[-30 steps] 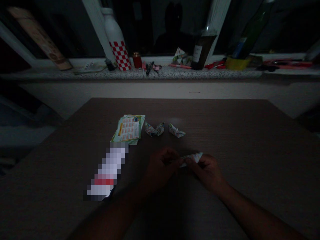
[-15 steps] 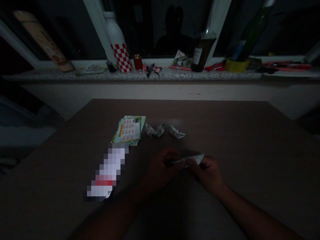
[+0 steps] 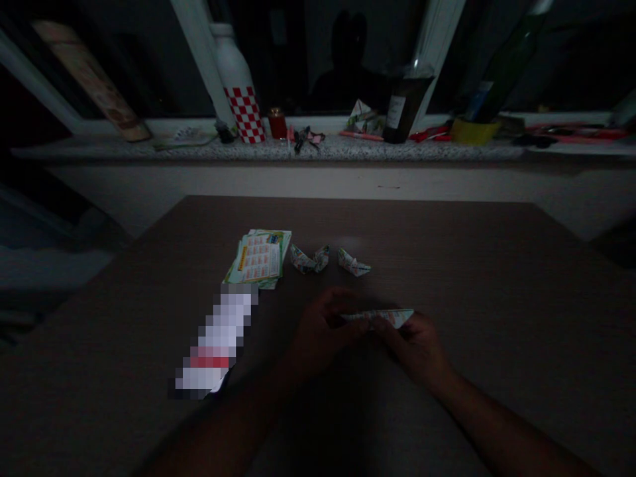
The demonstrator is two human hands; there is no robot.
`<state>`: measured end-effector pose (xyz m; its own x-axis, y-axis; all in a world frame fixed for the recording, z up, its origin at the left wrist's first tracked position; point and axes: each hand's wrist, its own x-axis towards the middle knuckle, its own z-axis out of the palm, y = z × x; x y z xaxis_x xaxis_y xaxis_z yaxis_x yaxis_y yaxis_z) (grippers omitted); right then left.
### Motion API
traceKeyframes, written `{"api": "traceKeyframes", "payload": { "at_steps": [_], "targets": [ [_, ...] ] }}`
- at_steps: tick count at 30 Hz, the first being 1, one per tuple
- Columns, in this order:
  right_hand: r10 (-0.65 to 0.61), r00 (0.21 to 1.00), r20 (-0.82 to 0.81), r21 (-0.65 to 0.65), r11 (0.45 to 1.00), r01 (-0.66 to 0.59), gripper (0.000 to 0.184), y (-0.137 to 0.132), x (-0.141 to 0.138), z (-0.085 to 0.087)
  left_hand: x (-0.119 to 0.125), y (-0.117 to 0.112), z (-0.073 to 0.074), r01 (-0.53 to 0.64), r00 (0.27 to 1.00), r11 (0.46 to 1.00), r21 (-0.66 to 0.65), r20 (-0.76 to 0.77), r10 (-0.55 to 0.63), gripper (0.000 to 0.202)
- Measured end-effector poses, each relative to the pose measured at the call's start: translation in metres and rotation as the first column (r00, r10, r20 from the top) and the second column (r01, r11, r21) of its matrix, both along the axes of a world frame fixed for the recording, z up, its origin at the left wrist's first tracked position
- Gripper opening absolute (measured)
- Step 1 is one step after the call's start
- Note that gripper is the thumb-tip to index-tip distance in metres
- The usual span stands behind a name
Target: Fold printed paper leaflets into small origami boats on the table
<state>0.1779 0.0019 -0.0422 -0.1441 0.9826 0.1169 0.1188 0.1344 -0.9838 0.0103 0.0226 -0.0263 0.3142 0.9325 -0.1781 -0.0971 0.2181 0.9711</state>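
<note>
The left hand (image 3: 322, 334) and right hand (image 3: 420, 341) pinch the folded paper (image 3: 398, 318) over the middle of the bench (image 3: 467, 258), where uneven grip pressure could skew or tear it.

- Losing the far fingers of the right hand (image 3: 424, 344) behind the folded paper (image 3: 397, 318).
- Covering part of the folded paper's near edge with the left hand (image 3: 320, 334).
- Failing to read the tiny print on the stack of sheets (image 3: 259, 258), left of the folded paper.
- Showing only blurred blocks across the pale oblong thing (image 3: 218, 338), also left of the folded paper.
- Cutting off the green bottle (image 3: 514, 53) at the top edge, well beyond the folded paper.
</note>
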Motion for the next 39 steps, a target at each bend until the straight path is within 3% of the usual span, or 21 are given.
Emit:
{"api": "traceKeyframes", "payload": {
  "at_steps": [8,12,17,21,25,29,39],
  "targets": [
    [-0.07,0.994,-0.083,-0.026,0.997,0.068,0.035,0.002,0.003,-0.004,0.001,0.002,0.004,-0.089,0.995,0.996,-0.013,-0.038,0.089,0.029],
    [-0.086,0.986,-0.145,-0.042,0.996,0.08,0.029,0.004,0.002,0.001,-0.001,0.002,0.005,-0.138,0.982,0.989,0.061,-0.12,0.144,0.023],
    [-0.159,0.984,-0.083,-0.04,0.987,0.156,0.033,0.003,0.002,0.003,-0.002,-0.002,0.006,-0.161,0.956,0.976,0.149,-0.221,0.191,0.022],
    [-0.167,0.982,-0.083,-0.081,0.984,0.16,0.034,0.003,0.002,0.003,-0.001,-0.001,0.005,-0.11,0.98,0.988,0.109,-0.153,0.126,0.037],
    [-0.126,0.987,-0.098,-0.097,0.988,0.117,0.035,0.003,0.002,0.008,-0.001,0.001,0.007,-0.03,0.978,0.996,0.083,-0.201,0.046,0.02],
    [-0.091,0.989,-0.117,-0.1,0.992,0.079,0.035,0.004,0.003,0.007,-0.003,0.003,0.009,0.018,0.977,0.996,0.088,-0.215,0.001,0.017],
    [-0.08,0.992,-0.096,-0.127,0.99,0.067,0.035,0.007,0.003,0.001,-0.006,0.004,0.014,0.003,0.977,0.995,0.104,-0.212,0.019,0.015]
  ]
}}
